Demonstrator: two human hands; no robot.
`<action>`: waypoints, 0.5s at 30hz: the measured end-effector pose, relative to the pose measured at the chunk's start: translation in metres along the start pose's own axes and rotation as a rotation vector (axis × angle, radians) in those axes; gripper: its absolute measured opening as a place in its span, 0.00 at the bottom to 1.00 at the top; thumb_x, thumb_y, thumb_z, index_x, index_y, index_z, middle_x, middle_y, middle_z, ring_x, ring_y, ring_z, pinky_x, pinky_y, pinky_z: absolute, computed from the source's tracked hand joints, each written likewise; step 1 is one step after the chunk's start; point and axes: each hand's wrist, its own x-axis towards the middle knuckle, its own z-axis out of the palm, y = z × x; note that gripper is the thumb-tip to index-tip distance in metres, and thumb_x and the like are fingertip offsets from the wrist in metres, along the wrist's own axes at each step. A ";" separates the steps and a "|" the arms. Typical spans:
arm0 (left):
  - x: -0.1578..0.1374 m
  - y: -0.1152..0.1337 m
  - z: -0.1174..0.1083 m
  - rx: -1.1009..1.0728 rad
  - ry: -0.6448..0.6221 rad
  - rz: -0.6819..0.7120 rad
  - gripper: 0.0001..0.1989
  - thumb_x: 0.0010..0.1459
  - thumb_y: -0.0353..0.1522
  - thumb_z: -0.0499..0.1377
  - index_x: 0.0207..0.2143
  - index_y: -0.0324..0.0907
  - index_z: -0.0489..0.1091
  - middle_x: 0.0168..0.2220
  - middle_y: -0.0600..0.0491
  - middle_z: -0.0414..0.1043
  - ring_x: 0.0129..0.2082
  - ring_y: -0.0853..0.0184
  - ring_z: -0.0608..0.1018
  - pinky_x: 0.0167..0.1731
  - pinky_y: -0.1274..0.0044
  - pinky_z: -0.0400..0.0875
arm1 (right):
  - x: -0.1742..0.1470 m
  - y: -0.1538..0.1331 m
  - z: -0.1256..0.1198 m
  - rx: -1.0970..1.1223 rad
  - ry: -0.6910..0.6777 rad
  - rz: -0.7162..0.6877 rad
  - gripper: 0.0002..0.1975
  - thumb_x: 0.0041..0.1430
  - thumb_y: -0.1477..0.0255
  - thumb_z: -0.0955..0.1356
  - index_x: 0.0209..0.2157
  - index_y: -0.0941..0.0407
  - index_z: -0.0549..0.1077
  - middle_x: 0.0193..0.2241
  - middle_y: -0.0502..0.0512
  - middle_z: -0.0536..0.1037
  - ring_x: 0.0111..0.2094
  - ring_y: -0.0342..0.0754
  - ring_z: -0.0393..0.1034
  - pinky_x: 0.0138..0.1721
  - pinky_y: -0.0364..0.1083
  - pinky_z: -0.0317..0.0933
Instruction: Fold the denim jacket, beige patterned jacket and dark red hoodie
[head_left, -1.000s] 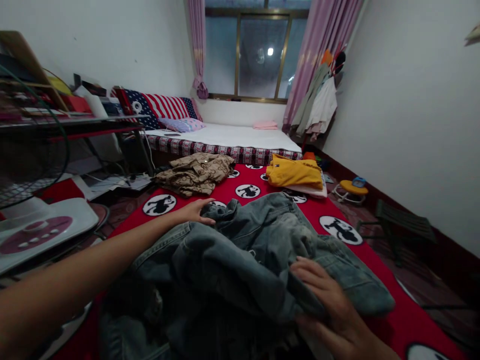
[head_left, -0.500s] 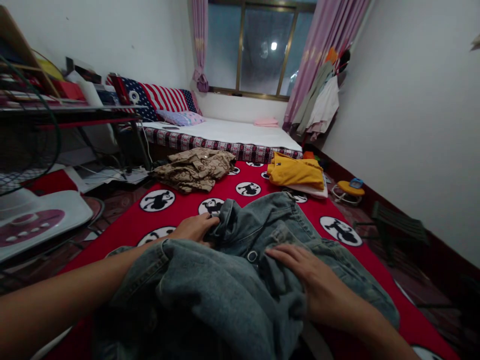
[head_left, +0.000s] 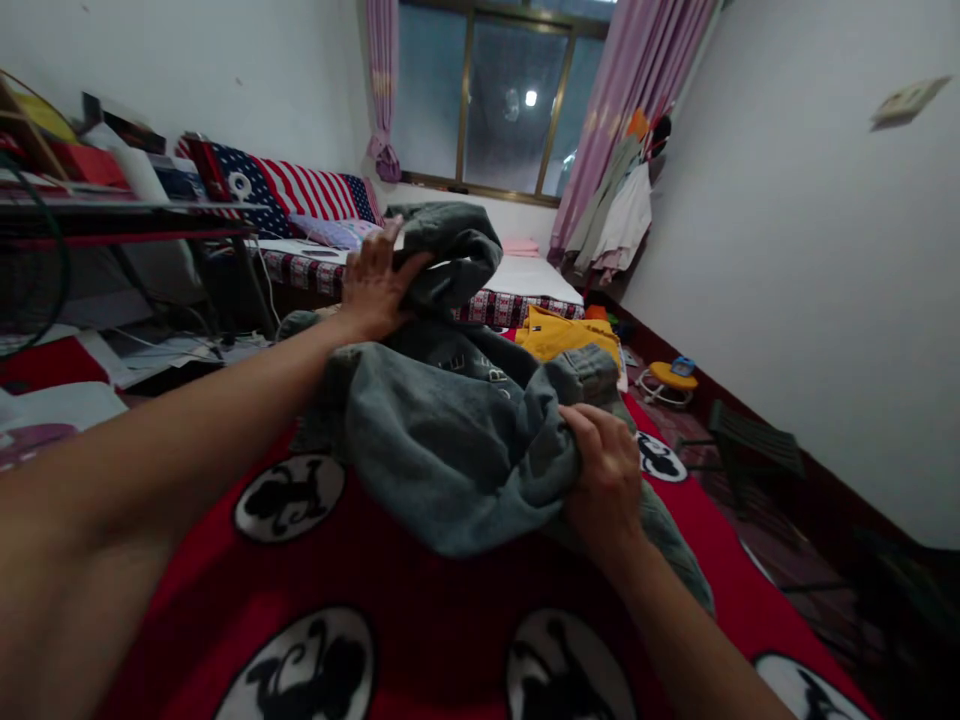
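A faded blue-grey denim jacket [head_left: 450,450] lies bunched over the red blanket, with pale letters showing in its darker fold. My left hand [head_left: 375,280] reaches far forward and grips a raised, rolled part of the denim, thumb to the right. On the near right side, my right hand [head_left: 604,470] has its fingers closed on a gathered edge of the same jacket. The cloth between both hands sags in a loose curve toward me. Some of the fingertips are hidden in the cloth.
The red blanket [head_left: 420,620] carries round black-and-white figures. A folded yellow garment [head_left: 562,335] lies beyond the jacket on the right. Farther back is a bed with a white sheet [head_left: 536,277]. A cluttered desk [head_left: 180,210] stands left; a small yellow stool [head_left: 671,377] stands right.
The jacket's near part has been lifted and moved away from me, baring the blanket in front. My left hand has risen forward with cloth; my right hand has closed on an edge.
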 end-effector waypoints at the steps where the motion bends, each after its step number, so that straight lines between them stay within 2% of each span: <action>1: 0.001 -0.001 0.009 -0.049 -0.048 -0.037 0.33 0.58 0.35 0.59 0.64 0.45 0.55 0.70 0.50 0.37 0.67 0.54 0.41 0.63 0.53 0.37 | -0.002 0.004 0.008 -0.034 -0.083 0.011 0.26 0.54 0.81 0.63 0.56 0.56 0.65 0.53 0.63 0.70 0.54 0.57 0.62 0.56 0.58 0.54; 2: -0.002 -0.001 0.020 -0.101 -0.143 -0.054 0.35 0.55 0.36 0.62 0.64 0.44 0.57 0.70 0.49 0.38 0.68 0.52 0.39 0.63 0.53 0.36 | -0.007 0.009 0.017 -0.055 -0.178 0.024 0.30 0.50 0.82 0.63 0.57 0.57 0.63 0.54 0.62 0.69 0.55 0.58 0.61 0.58 0.59 0.53; 4: -0.022 0.000 0.044 -0.199 -0.423 -0.015 0.32 0.52 0.38 0.64 0.59 0.40 0.65 0.68 0.45 0.47 0.68 0.51 0.45 0.64 0.57 0.41 | -0.024 0.019 0.033 -0.074 -0.331 0.060 0.34 0.46 0.82 0.63 0.59 0.58 0.62 0.56 0.63 0.68 0.55 0.58 0.61 0.58 0.59 0.52; 6: -0.055 0.002 0.065 -0.258 -0.601 0.051 0.23 0.52 0.39 0.63 0.51 0.41 0.72 0.59 0.46 0.65 0.60 0.56 0.64 0.60 0.66 0.56 | -0.039 0.026 0.043 -0.071 -0.386 0.100 0.36 0.45 0.81 0.63 0.59 0.60 0.61 0.55 0.64 0.68 0.54 0.58 0.62 0.58 0.59 0.53; 7: -0.074 0.004 0.072 -0.281 -0.642 0.057 0.21 0.57 0.39 0.59 0.51 0.41 0.71 0.55 0.48 0.70 0.56 0.59 0.70 0.57 0.69 0.62 | -0.045 0.027 0.044 -0.062 -0.389 0.114 0.36 0.44 0.80 0.63 0.60 0.61 0.60 0.55 0.65 0.67 0.54 0.58 0.62 0.59 0.58 0.53; 9: -0.107 0.007 0.077 -0.325 -0.625 0.035 0.22 0.61 0.40 0.54 0.55 0.40 0.67 0.55 0.46 0.71 0.54 0.59 0.72 0.55 0.69 0.64 | -0.047 0.025 0.044 -0.032 -0.382 0.120 0.38 0.43 0.79 0.64 0.60 0.62 0.59 0.55 0.65 0.67 0.55 0.59 0.62 0.60 0.59 0.52; 11: -0.128 0.011 0.072 -0.272 -0.584 0.028 0.21 0.61 0.38 0.53 0.55 0.39 0.65 0.55 0.44 0.70 0.54 0.57 0.72 0.54 0.67 0.64 | -0.043 0.019 0.040 -0.002 -0.356 0.120 0.42 0.41 0.79 0.64 0.62 0.60 0.56 0.57 0.65 0.65 0.58 0.59 0.59 0.62 0.61 0.49; 15: -0.138 0.024 0.048 -0.107 -0.562 0.074 0.14 0.60 0.33 0.53 0.47 0.38 0.68 0.43 0.43 0.75 0.45 0.54 0.76 0.45 0.66 0.67 | -0.032 -0.003 0.035 0.073 -0.358 0.074 0.47 0.44 0.78 0.65 0.67 0.55 0.47 0.65 0.63 0.55 0.65 0.58 0.50 0.64 0.63 0.42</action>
